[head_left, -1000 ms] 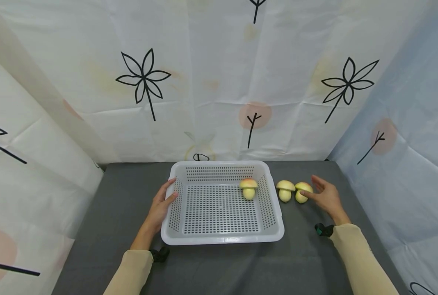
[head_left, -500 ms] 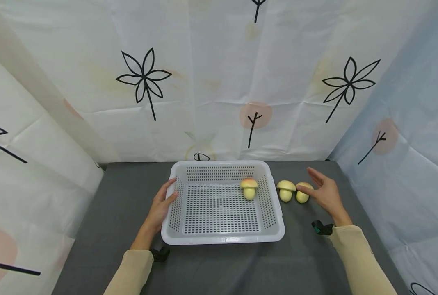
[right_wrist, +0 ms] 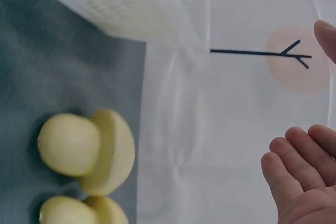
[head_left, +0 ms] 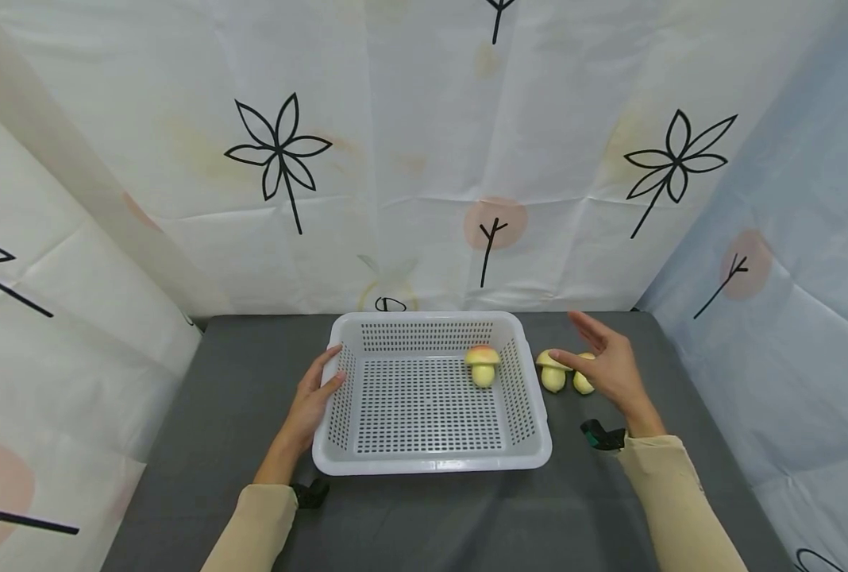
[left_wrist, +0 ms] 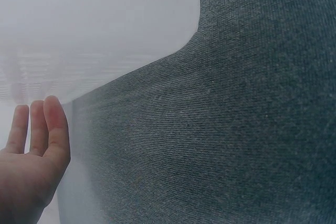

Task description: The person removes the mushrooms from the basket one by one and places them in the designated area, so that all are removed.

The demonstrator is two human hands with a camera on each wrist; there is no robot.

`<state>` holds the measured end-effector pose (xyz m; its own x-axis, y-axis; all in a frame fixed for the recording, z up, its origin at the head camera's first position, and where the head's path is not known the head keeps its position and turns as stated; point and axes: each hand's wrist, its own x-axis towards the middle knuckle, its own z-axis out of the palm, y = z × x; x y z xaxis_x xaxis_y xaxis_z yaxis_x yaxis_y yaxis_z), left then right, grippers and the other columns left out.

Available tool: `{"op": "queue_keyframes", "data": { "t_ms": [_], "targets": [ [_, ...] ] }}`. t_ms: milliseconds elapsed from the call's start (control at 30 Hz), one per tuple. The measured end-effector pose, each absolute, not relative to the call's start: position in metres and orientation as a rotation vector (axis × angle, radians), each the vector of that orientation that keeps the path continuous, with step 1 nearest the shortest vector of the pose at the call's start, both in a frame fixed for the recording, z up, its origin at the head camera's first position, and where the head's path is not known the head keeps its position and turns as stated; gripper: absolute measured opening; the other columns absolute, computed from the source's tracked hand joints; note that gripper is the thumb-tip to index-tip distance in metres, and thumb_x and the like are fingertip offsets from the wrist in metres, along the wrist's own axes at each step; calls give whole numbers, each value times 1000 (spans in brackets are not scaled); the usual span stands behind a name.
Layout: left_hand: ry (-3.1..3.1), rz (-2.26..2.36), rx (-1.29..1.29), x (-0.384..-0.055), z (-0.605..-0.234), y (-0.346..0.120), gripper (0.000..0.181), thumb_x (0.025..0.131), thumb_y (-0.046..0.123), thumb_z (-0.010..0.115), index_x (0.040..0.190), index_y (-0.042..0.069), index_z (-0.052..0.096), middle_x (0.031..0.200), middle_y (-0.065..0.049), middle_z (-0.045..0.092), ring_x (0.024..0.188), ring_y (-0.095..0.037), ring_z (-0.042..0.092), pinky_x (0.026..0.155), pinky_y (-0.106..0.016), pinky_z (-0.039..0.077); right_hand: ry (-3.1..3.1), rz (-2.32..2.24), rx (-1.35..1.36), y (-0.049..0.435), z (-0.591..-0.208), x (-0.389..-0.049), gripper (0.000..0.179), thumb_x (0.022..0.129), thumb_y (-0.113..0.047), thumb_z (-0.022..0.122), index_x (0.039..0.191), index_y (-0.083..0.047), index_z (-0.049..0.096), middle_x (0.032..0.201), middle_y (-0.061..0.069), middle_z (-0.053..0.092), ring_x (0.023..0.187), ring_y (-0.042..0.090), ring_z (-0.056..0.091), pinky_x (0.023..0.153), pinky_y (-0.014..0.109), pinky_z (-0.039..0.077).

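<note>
My left hand (head_left: 311,405) holds the left rim of a white perforated plastic basket (head_left: 431,464), thumb over the edge; several of its fingers (left_wrist: 56,124) show against the outer wall in the left wrist view. Inside the basket, toward its right side, stands a mushroom (head_left: 482,369) with a yellow-orange cap. Two more mushrooms are on the table to the right of it: the nearer one to the basket (head_left: 553,373) and another (head_left: 583,384) partly hidden. Over this pair hovers my right hand (head_left: 613,373), holding nothing, its thumb and fingers spread apart.
A dark grey cloth covers the table (head_left: 424,524). White fabric walls (head_left: 410,159) printed with black leaves and twigs close in the back and both sides. Dark bands with small devices sit at both wrists.
My right hand has moved left, from beside the outer mushroom to over the pair. The mushrooms and basket stay where they were, and the left hand keeps its place.
</note>
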<state>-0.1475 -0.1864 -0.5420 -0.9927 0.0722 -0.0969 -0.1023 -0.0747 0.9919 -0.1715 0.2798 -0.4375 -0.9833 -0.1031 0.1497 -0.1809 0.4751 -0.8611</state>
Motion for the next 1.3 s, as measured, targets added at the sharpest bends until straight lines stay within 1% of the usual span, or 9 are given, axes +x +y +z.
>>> {"op": "queue_keyframes", "data": {
  "t_ms": [133,233,367,467,633,867,967,1100,1300],
  "targets": [
    [2041,2227,-33,-148,-542,-187,55,108,22,53,158,27,33,156,-14,39,125,-49,51,90,-57,52,-2571,1614,297,264,-439,-174,80,86,-10,83,153,1,40,156,21,40,145,41,34,112,57,31],
    [2040,2224,-32,-148,-543,-187,55,108,22,52,159,27,33,156,-15,39,125,-48,51,90,-57,52,-2539,1678,297,249,-440,-176,80,86,-9,83,152,2,41,156,20,41,145,39,35,112,55,32],
    [2044,2219,-32,-148,-543,-187,55,108,22,53,158,27,33,156,-15,38,126,-48,51,91,-58,52,-2498,1759,309,229,-441,-179,79,85,-7,83,152,3,42,156,20,42,145,37,35,114,52,31],
    [2045,2221,-41,-149,-542,-187,55,107,22,53,158,26,33,156,-15,38,125,-48,51,90,-58,52,-2454,1824,349,216,-445,-183,77,85,-4,82,151,4,42,155,21,42,145,37,36,116,48,30],
    [2042,2227,-51,-149,-542,-186,55,107,20,53,158,25,33,157,-15,38,125,-48,51,90,-57,52,-2406,1947,370,199,-454,-186,76,86,-3,81,152,1,42,155,18,43,144,33,39,115,41,33],
    [2038,2231,-39,-149,-541,-184,55,107,19,53,158,25,33,156,-15,38,126,-50,49,89,-55,53,-2372,2079,311,182,-470,-190,75,88,-4,80,152,1,41,155,18,44,144,33,39,116,42,33],
    [2035,2239,-31,-149,-540,-184,55,107,19,54,158,24,33,156,-17,38,125,-50,49,89,-56,53,-2384,2090,306,180,-478,-193,74,89,-3,78,153,2,39,155,20,42,145,36,37,117,45,31],
    [2031,2246,-22,-149,-541,-184,55,107,19,53,158,23,33,156,-17,38,126,-50,48,89,-55,53,-2429,2061,290,177,-486,-196,75,90,-5,78,153,3,38,156,22,40,145,39,34,117,48,29],
    [2034,2245,-33,-149,-542,-184,54,108,16,51,159,25,33,157,-16,36,127,-51,48,90,-58,51,-2528,1981,240,172,-488,-199,78,88,-11,81,153,3,39,157,21,38,147,38,32,117,48,30]
  ]
}}
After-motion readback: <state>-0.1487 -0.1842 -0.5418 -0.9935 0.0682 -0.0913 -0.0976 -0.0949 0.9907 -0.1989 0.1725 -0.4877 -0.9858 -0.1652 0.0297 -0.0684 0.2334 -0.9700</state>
